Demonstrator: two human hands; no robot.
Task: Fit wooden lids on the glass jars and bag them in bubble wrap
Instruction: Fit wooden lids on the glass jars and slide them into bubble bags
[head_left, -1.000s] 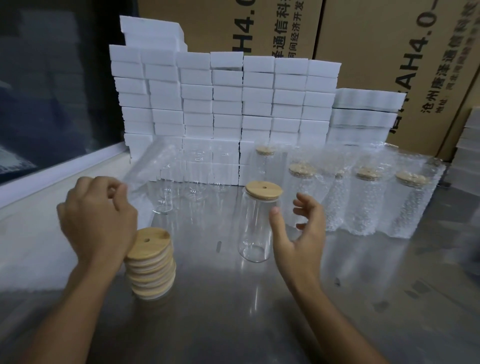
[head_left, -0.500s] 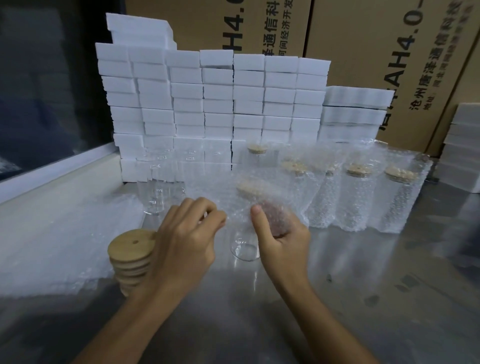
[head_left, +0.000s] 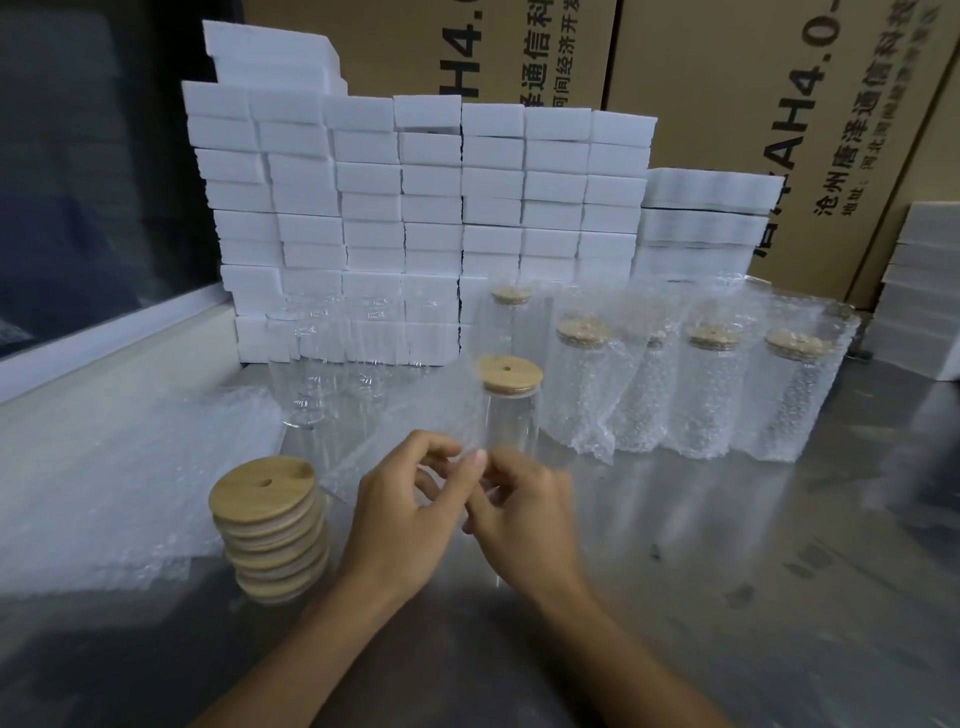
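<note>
Bubble-wrap bag (head_left: 415, 441) is pinched at its mouth by left hand (head_left: 400, 519) and right hand (head_left: 524, 514); mouth should be spread wide before the lidded jar (head_left: 506, 415) is sleeved.

Both hands, left hand (head_left: 402, 525) and right hand (head_left: 524, 512), pinch a bubble-wrap bag (head_left: 410, 441) before the lidded jar (head_left: 509, 410), beside the lid stack (head_left: 270, 530).

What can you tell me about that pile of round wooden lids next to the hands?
The stack of wooden lids stands on the shiny metal table, just left of the person's left hand, which does not touch it. The lids are round, flat discs of pale wood, piled a little unevenly so the edges do not line up. The top lid has a small hole near its middle. A sheet of bubble wrap lies on the pile's left.
</note>
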